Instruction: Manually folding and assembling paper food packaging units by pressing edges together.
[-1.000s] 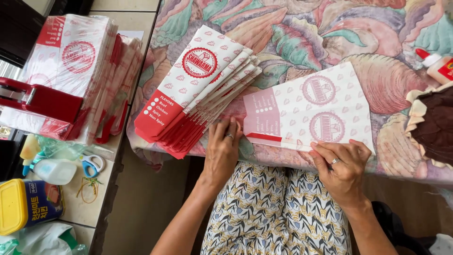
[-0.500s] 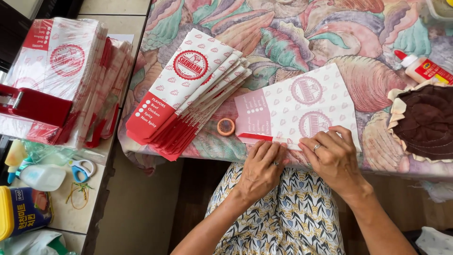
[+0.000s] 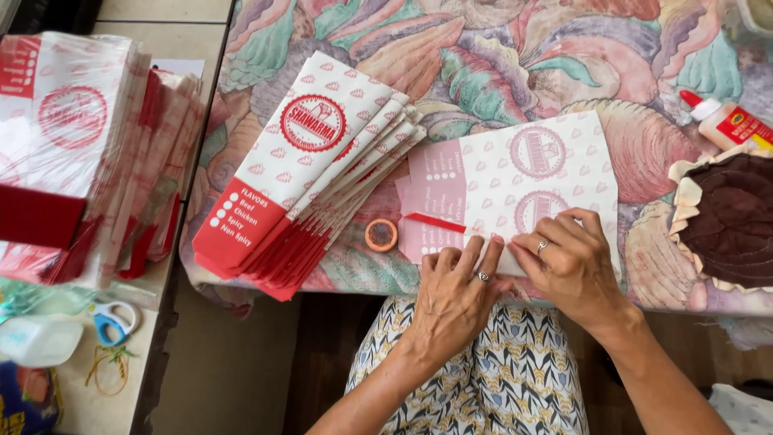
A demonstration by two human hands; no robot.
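Head view
Sheet axis: the flat printed paper sheet runs left-right, red strip end toward the left hand.
Hands: left hand and right hand, fingers flat, press its near edge.
Change: left hand has moved right, uncovering the tape roll.
Surface: floral tablecloth.

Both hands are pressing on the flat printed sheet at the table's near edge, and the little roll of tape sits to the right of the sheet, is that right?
Not quite. In the head view the roll of tape lies left of the printed sheet, between it and the fanned stack of red and white bags. The left hand and right hand do press on the sheet's near edge.
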